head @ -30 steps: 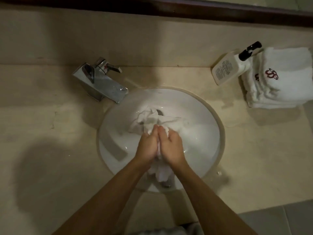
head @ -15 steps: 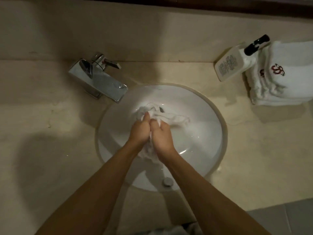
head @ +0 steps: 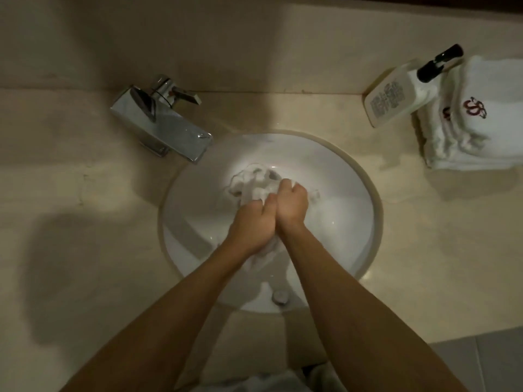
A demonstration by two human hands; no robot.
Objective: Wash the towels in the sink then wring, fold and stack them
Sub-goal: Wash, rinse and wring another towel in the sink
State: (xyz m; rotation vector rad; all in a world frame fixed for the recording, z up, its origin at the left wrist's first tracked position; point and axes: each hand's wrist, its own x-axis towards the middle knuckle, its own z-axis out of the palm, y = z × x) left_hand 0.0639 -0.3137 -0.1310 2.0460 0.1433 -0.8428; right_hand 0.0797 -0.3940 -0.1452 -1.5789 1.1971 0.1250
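A wet white towel (head: 250, 184) lies bunched in the round white sink (head: 351, 210), over the drain. My left hand (head: 252, 223) and my right hand (head: 291, 203) are pressed side by side in the basin, each gripping a fold of the towel. The right hand sits a little farther forward than the left. More of the towel hangs below the wrists, mostly hidden. A stack of folded white towels (head: 481, 128) with a red monogram rests on the counter at the far right.
A square chrome faucet (head: 161, 128) stands at the sink's back left. A white pump bottle (head: 396, 100) leans against the folded stack. The beige counter (head: 70, 193) surrounds the basin. An overflow cap (head: 280, 296) sits on the near basin wall. Grey floor shows at bottom right.
Both hands slid forward over the towel, then the right hand pushed ahead of the left. The towel bunched up more toward the drain.
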